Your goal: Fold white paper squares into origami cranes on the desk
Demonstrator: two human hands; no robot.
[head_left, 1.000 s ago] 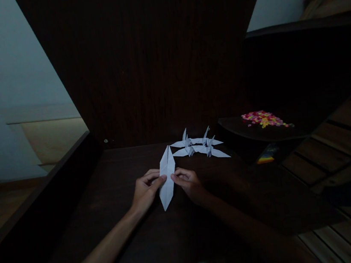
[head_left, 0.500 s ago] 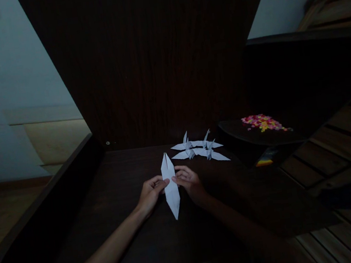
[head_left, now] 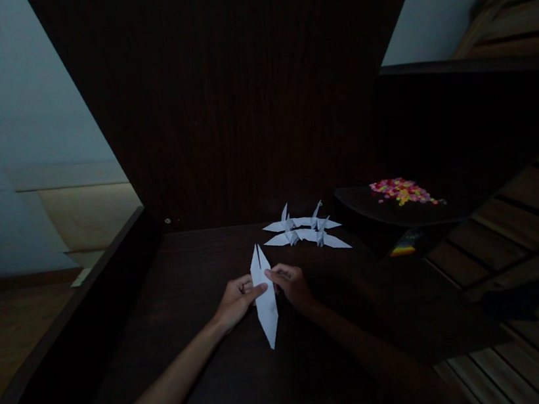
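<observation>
1. Holding a long white folded paper (head_left: 266, 308) between them, two bare hands meet over the middle of a dark wooden desk (head_left: 214, 381). One pointed tip faces the front edge; the other, split by a narrow slit, faces the back edge. Whether it touches the desk cannot be told.
2. The left hand (head_left: 236, 302) pinches the paper's left side, thumb flat across its face, fingers curled beneath.
3. The right hand (head_left: 293, 285) pinches the right side slightly farther up, thumb on top; its fingers are partly hidden.
4. A second ago the paper leaned, far tip to the right; now it is nearly straight and slightly closer to the front edge. The thumbs, level half a second ago, are now staggered. This suggests the grip is being resettled, with the slit end squared up.
5. Beyond, near the back edge and right of centre, sit two rows of white folded-paper birds (head_left: 307, 233).
6. Past the desk's back right corner, a dark shelf (head_left: 362, 206) carries scattered small colourful pieces (head_left: 401, 191).
</observation>
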